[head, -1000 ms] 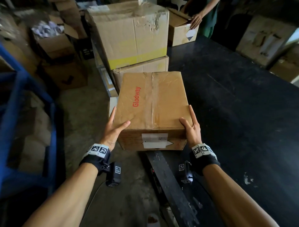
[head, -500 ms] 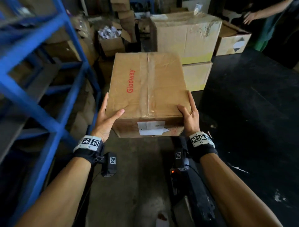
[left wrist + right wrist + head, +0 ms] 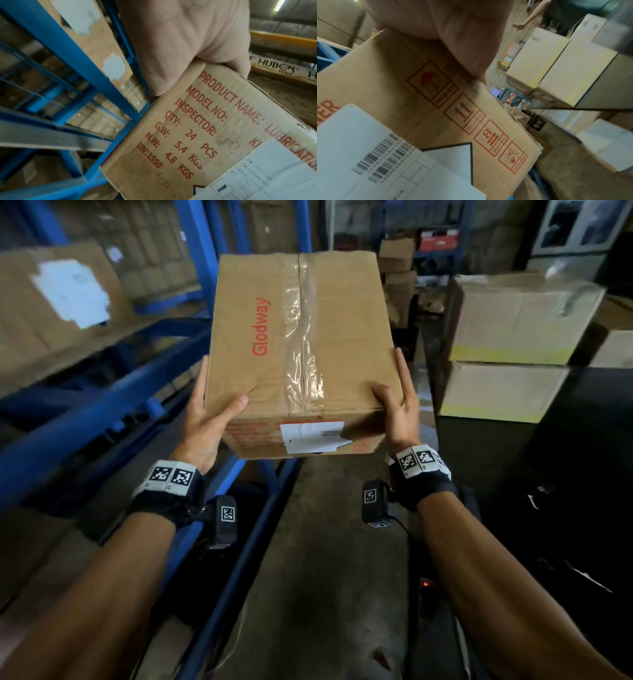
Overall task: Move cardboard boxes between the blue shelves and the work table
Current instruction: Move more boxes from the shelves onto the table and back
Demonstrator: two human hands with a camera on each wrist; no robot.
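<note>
I carry a taped brown cardboard box (image 3: 301, 344) marked "Glodway" in the air between both hands, above the floor aisle. My left hand (image 3: 210, 419) grips its near left corner, thumb on top and fingers along the side. My right hand (image 3: 399, 405) grips the near right corner the same way. The box's near face (image 3: 197, 142) carries red product text, and its white label (image 3: 359, 155) shows in the right wrist view. The blue shelves (image 3: 102, 405) stand at my left, close to the box. The dark work table (image 3: 565, 474) lies at my right.
A large box with a torn white label (image 3: 58, 302) sits on the blue shelf at the left. Two stacked pale boxes (image 3: 507, 347) stand beside the table's far end. More boxes fill the background shelves. Bare concrete floor (image 3: 325, 577) runs between shelf and table.
I have turned left from the table toward the blue shelves, carrying the box with me and raising it. Both hands keep the same hold on its near corners.
</note>
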